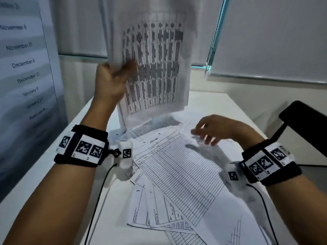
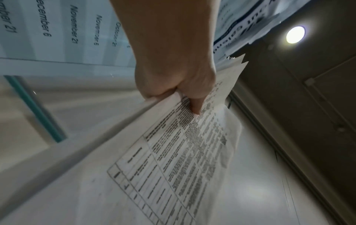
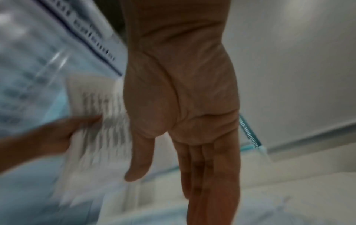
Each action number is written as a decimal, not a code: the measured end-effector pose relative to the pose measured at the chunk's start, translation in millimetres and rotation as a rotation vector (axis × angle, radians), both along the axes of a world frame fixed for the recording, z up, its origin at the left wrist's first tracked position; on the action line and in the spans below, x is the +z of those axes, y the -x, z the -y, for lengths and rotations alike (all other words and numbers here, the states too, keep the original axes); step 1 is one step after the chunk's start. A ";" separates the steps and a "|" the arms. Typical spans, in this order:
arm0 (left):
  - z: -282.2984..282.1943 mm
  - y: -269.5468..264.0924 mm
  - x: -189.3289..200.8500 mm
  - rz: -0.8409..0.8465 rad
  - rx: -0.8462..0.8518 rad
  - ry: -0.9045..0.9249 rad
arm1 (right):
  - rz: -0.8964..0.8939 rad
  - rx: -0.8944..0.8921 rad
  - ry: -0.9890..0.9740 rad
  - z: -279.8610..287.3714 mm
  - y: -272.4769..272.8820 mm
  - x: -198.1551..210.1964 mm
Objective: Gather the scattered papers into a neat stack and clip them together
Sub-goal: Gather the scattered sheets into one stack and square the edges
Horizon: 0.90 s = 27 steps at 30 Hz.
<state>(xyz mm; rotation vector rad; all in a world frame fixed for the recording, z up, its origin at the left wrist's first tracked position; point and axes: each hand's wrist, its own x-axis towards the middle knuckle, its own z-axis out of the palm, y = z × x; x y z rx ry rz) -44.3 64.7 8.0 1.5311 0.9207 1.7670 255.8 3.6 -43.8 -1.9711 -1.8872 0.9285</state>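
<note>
My left hand [image 1: 115, 75] grips a bundle of printed sheets [image 1: 155, 68] by its left edge and holds it upright above the table; the thumb lies across the printed table in the left wrist view, where the hand [image 2: 179, 85] pinches the bundle [image 2: 173, 159]. Several more forms [image 1: 177, 165] lie fanned out on the white table [image 1: 53, 183] below. My right hand [image 1: 212, 131] hovers over the far right of these loose papers, fingers straight and empty; the right wrist view shows the hand [image 3: 183, 159] open, the held sheets [image 3: 100, 121] blurred to its left. No clip is in view.
A calendar poster [image 1: 26, 68] covers the wall at left. A black chair back [image 1: 304, 121] stands at the table's right side. Closed blinds [image 1: 265, 32] hang behind the table. Black cables [image 1: 99, 200] run from both wristbands across the near table.
</note>
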 end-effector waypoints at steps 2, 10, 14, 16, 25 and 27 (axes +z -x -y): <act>4.4 8.4 8.3 0.104 0.033 -0.019 | 0.244 0.124 0.171 6.6 18.3 -16.5; 13.8 29.8 23.8 0.242 0.123 0.003 | 0.688 0.110 0.149 -0.2 41.9 -34.8; 19.7 33.9 29.0 0.244 0.158 0.028 | 0.546 0.094 0.178 -8.7 35.3 -37.9; 25.0 34.5 31.2 0.204 0.178 0.025 | 0.442 0.108 0.103 -11.0 27.9 -41.7; 30.4 45.5 36.2 0.236 0.220 0.016 | -0.075 0.044 -0.182 0.0 2.3 -6.9; 26.8 50.8 35.2 0.255 0.222 0.019 | -0.101 0.125 -0.127 2.4 -2.4 18.6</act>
